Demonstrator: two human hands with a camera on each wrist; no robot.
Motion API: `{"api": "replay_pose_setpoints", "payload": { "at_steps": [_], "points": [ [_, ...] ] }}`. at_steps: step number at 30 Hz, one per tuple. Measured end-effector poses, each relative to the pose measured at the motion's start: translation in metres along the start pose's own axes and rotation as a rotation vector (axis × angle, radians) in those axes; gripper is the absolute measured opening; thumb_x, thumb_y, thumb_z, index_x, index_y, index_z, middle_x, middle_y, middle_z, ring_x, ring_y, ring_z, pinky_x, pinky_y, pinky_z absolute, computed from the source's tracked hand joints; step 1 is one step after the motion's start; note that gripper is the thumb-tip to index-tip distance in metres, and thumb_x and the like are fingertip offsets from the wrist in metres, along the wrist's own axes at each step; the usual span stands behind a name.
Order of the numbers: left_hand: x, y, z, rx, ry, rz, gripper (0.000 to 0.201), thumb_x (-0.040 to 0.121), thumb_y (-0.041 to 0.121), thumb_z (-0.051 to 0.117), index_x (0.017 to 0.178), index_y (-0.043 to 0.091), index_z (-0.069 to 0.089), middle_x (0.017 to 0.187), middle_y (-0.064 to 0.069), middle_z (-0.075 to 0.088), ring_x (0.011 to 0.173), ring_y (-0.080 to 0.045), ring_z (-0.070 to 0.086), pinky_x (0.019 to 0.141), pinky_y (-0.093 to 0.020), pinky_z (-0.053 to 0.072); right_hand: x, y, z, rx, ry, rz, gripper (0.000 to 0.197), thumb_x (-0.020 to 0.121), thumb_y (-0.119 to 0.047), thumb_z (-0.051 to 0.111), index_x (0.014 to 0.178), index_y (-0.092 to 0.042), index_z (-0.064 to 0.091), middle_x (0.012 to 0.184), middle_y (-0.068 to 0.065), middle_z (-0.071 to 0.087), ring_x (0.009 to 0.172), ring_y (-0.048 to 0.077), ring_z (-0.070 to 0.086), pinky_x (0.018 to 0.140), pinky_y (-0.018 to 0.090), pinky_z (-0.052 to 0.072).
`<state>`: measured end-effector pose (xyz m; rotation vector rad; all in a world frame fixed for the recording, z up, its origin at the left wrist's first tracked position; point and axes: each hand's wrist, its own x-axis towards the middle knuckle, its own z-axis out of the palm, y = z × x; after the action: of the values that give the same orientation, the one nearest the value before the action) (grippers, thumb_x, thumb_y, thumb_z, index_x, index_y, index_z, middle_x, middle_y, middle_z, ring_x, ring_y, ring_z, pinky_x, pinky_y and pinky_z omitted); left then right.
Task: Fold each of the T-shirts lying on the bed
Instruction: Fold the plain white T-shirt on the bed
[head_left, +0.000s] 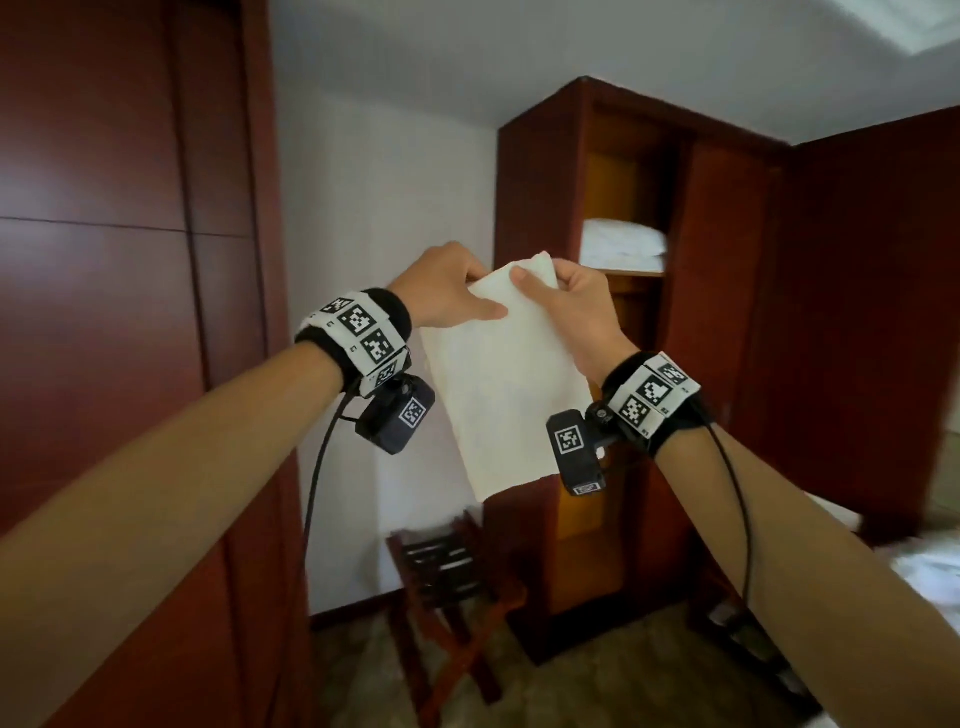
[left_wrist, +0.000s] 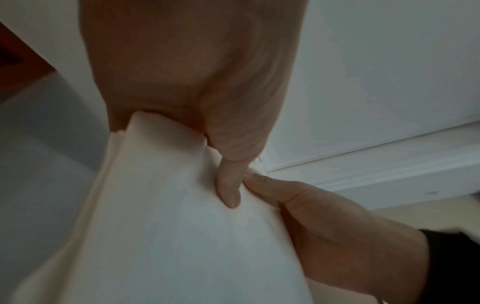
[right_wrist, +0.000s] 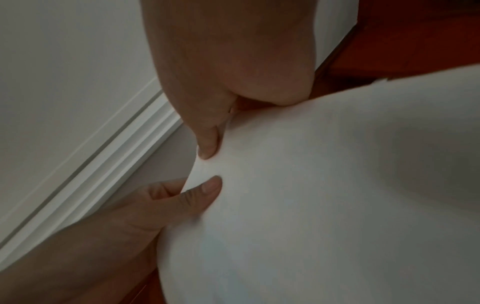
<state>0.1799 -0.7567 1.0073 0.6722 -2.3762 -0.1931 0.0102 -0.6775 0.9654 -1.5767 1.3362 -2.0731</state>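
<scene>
— Bare forearms reach up, each wrist in a black band with checkered marker tiles. What do they hold?
— A white T-shirt (head_left: 498, 384), folded to a long, smooth, soft panel, hanging in the air at chest height.
— How is the grip?
— The left hand (head_left: 447, 291) and right hand (head_left: 571, 306) both pinch its top edge, thumbs in front, close together.
— Behind?
— An open, glossy red-brown wardrobe (head_left: 727, 260) with folded white linen (head_left: 621, 244) on its shelf.

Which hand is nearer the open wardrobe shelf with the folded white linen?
Right. The right hand grips the shirt just beside the shelf; the left hand is farther left.
</scene>
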Motion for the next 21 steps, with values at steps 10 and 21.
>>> {"api": "replay_pose_setpoints", "payload": {
  "at_steps": [10, 21],
  "points": [
    [0.055, -0.157, -0.081, 0.317, 0.212, -0.189, 0.019, 0.077, 0.041, 0.08, 0.073, 0.025, 0.071, 0.072, 0.007, 0.065, 0.077, -0.021, 0.066, 0.066, -0.033, 0.05, 0.133, 0.102, 0.179, 0.259, -0.221, -0.008, 0.052, 0.081, -0.052, 0.079, 0.105, -0.006, 0.073, 0.099, 0.014, 0.077, 0.083, 0.026, 0.07, 0.079, 0.046, 0.057],
    [0.046, -0.328, -0.202, 0.522, 0.426, -0.377, 0.031, 0.08, 0.036, 0.078, 0.059, 0.021, 0.061, 0.067, 0.002, 0.063, 0.065, -0.019, 0.062, 0.06, -0.036, 0.05, 0.181, 0.205, 0.418, 0.473, -0.742, 0.113, 0.052, 0.079, -0.015, 0.086, 0.127, -0.009, 0.066, 0.121, 0.006, 0.074, 0.112, 0.023, 0.071, 0.1, 0.044, 0.056]
  ]
}}
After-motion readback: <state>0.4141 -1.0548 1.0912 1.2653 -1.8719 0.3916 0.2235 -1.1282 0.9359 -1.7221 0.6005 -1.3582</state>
